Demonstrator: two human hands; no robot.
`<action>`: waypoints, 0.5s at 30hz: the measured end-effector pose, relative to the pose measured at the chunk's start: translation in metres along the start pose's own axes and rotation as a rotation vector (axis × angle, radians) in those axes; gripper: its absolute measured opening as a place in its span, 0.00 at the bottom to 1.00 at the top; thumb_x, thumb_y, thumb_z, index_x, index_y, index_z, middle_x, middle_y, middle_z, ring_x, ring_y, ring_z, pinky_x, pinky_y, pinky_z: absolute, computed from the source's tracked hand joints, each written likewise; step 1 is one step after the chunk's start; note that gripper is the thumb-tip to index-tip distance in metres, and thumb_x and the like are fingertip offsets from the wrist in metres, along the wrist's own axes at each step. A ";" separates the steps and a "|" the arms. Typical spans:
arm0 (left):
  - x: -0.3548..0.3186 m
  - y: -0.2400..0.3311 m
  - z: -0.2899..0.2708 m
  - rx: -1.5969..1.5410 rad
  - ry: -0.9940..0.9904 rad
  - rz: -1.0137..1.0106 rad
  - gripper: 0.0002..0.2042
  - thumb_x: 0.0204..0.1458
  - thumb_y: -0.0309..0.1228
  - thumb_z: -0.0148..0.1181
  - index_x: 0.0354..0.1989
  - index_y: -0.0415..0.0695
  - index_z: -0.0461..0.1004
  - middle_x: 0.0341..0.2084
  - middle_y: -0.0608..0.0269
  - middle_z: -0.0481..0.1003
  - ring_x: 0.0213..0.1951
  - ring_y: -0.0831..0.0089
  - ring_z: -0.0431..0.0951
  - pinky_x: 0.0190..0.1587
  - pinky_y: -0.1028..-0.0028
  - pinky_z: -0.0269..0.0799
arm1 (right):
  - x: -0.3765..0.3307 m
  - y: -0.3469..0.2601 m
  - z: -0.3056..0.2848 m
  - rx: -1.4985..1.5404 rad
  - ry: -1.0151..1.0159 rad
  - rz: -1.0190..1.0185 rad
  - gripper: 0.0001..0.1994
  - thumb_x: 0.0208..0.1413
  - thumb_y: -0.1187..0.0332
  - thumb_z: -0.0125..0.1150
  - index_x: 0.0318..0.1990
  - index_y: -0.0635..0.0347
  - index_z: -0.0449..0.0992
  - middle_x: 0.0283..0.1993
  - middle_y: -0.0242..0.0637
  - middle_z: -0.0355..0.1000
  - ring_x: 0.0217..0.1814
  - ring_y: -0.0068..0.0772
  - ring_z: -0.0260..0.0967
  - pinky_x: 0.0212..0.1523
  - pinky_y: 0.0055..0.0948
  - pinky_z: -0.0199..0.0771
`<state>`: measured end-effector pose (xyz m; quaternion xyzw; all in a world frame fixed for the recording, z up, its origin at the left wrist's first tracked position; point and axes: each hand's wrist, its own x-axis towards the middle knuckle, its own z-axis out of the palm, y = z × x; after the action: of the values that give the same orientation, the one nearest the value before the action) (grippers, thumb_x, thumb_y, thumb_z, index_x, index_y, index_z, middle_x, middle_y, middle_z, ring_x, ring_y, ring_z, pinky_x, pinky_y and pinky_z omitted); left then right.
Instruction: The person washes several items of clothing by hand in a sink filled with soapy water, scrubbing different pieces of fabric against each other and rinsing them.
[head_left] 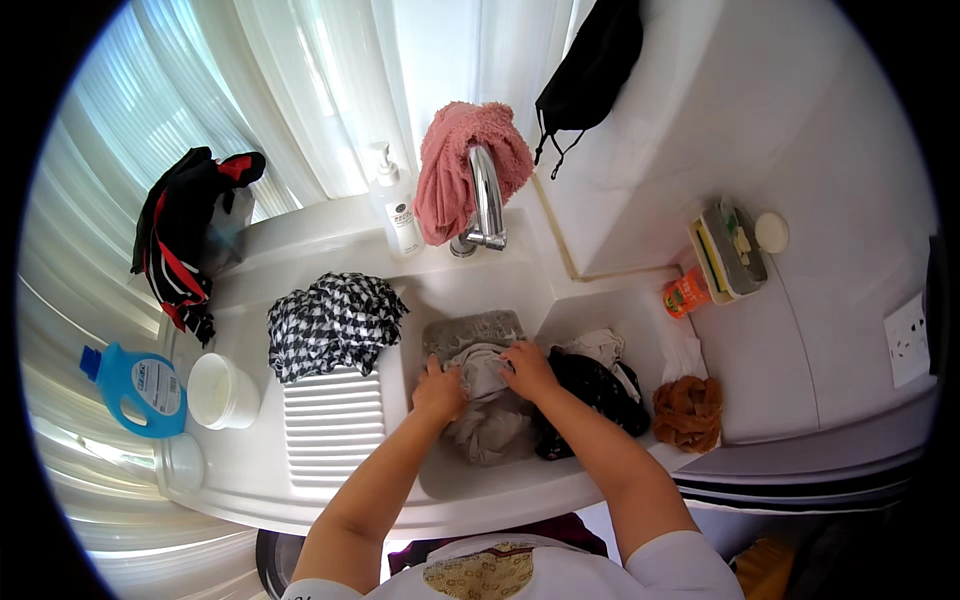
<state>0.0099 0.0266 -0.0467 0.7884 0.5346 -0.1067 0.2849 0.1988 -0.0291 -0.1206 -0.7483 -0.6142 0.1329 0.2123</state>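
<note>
In the laundry sink's basin [540, 480] lies a bunched, wet light grey cloth [484, 371], partly under greyish, foamy water [470, 328]. My left hand [441, 390] is closed on the cloth's left edge, its fingers curled and partly hidden in the folds. On the other side my right hand [527, 370] grips the cloth's right edge with bent fingers. A black garment with white marks [592, 398] rests against the basin's right side, close by my right forearm. Left of the basin, a black-and-white houndstooth cloth [336, 325] lies over the top of a ribbed washboard [334, 430].
A chrome faucet [487, 200] draped with a pink towel [446, 175] rises behind the basin, beside a pump bottle [398, 215]. At left stand a white tub [222, 391] and a blue detergent bottle [140, 390]. A rust-brown cloth [687, 414] lies on the right ledge.
</note>
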 end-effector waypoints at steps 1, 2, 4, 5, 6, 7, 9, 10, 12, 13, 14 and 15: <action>0.010 -0.003 0.018 -0.033 0.056 -0.022 0.25 0.47 0.40 0.60 0.55 0.50 0.64 0.64 0.48 0.44 0.59 0.46 0.57 0.57 0.58 0.61 | 0.004 -0.004 0.015 -0.069 0.011 -0.025 0.19 0.47 0.60 0.62 0.46 0.55 0.73 0.55 0.48 0.62 0.59 0.48 0.56 0.58 0.39 0.58; 0.018 -0.008 0.033 -0.064 0.114 -0.053 0.26 0.47 0.39 0.59 0.56 0.51 0.63 0.65 0.49 0.43 0.59 0.45 0.57 0.56 0.58 0.61 | 0.009 -0.019 0.023 -0.063 0.042 0.085 0.19 0.46 0.62 0.62 0.48 0.54 0.73 0.59 0.49 0.59 0.63 0.49 0.52 0.61 0.43 0.54; 0.035 -0.011 0.059 -0.182 0.134 -0.162 0.26 0.47 0.36 0.58 0.57 0.48 0.63 0.62 0.46 0.50 0.58 0.47 0.59 0.55 0.57 0.62 | 0.004 -0.050 0.047 -0.131 0.069 0.177 0.20 0.44 0.61 0.63 0.46 0.55 0.74 0.59 0.49 0.58 0.62 0.49 0.51 0.61 0.44 0.54; 0.045 -0.014 0.070 -0.224 0.117 -0.201 0.26 0.47 0.35 0.58 0.56 0.46 0.63 0.60 0.45 0.54 0.58 0.49 0.60 0.55 0.57 0.61 | -0.001 -0.055 0.054 -0.169 0.089 0.228 0.20 0.43 0.61 0.64 0.45 0.55 0.75 0.60 0.49 0.57 0.62 0.50 0.51 0.61 0.45 0.53; 0.055 -0.018 0.081 -0.267 0.100 -0.238 0.25 0.47 0.34 0.58 0.56 0.44 0.63 0.58 0.44 0.57 0.57 0.50 0.61 0.55 0.57 0.61 | -0.002 -0.038 0.081 -0.150 -0.001 -0.033 0.19 0.41 0.60 0.64 0.43 0.55 0.76 0.60 0.49 0.56 0.62 0.50 0.50 0.61 0.45 0.53; 0.062 -0.014 0.089 -0.303 0.076 -0.256 0.25 0.46 0.34 0.58 0.55 0.42 0.64 0.56 0.44 0.60 0.57 0.51 0.62 0.55 0.57 0.61 | 0.004 -0.002 0.120 -0.136 -0.081 -0.277 0.19 0.39 0.59 0.65 0.41 0.54 0.77 0.61 0.50 0.54 0.62 0.51 0.50 0.60 0.46 0.53; 0.060 -0.031 0.110 -0.791 0.234 -0.423 0.24 0.46 0.34 0.58 0.52 0.37 0.64 0.50 0.44 0.67 0.55 0.54 0.65 0.54 0.57 0.61 | 0.004 0.005 0.129 -0.101 -0.166 -0.383 0.18 0.36 0.58 0.65 0.37 0.54 0.78 0.61 0.49 0.54 0.61 0.51 0.49 0.60 0.44 0.53; 0.064 -0.053 0.139 -0.942 0.348 -0.503 0.24 0.47 0.34 0.58 0.52 0.36 0.64 0.50 0.45 0.67 0.55 0.53 0.65 0.54 0.58 0.62 | 0.005 -0.021 0.083 -0.095 -0.168 -0.243 0.17 0.34 0.58 0.66 0.35 0.54 0.79 0.60 0.48 0.55 0.61 0.50 0.49 0.60 0.43 0.54; 0.073 -0.047 0.155 -1.324 0.398 -0.579 0.24 0.48 0.37 0.57 0.52 0.37 0.64 0.50 0.47 0.66 0.52 0.53 0.67 0.52 0.57 0.63 | 0.001 -0.026 0.054 -0.108 0.013 0.014 0.14 0.34 0.60 0.64 0.30 0.56 0.79 0.50 0.46 0.66 0.53 0.45 0.60 0.51 0.35 0.62; 0.074 -0.044 0.153 -1.552 0.344 -0.615 0.24 0.49 0.40 0.56 0.51 0.37 0.64 0.50 0.48 0.66 0.49 0.54 0.69 0.49 0.56 0.65 | 0.001 -0.027 0.051 0.102 -0.105 0.073 0.13 0.34 0.61 0.64 0.30 0.57 0.79 0.45 0.44 0.67 0.49 0.43 0.62 0.48 0.34 0.64; 0.070 -0.037 0.140 -1.778 0.285 -0.648 0.24 0.50 0.43 0.54 0.51 0.38 0.64 0.50 0.49 0.66 0.46 0.55 0.71 0.46 0.54 0.67 | 0.004 -0.029 0.046 0.317 -0.223 0.129 0.13 0.34 0.62 0.63 0.29 0.59 0.78 0.40 0.43 0.69 0.44 0.41 0.65 0.44 0.32 0.65; 0.062 -0.032 0.126 -1.967 0.109 -0.613 0.25 0.51 0.45 0.52 0.51 0.39 0.64 0.49 0.49 0.67 0.47 0.54 0.70 0.48 0.55 0.65 | 0.003 -0.032 0.041 0.533 -0.340 0.184 0.13 0.34 0.64 0.63 0.29 0.60 0.78 0.35 0.41 0.70 0.39 0.39 0.67 0.40 0.30 0.66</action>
<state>0.0238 0.0126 -0.1896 0.0403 0.5758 0.3455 0.7399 0.1530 -0.0144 -0.1405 -0.6859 -0.5144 0.4304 0.2824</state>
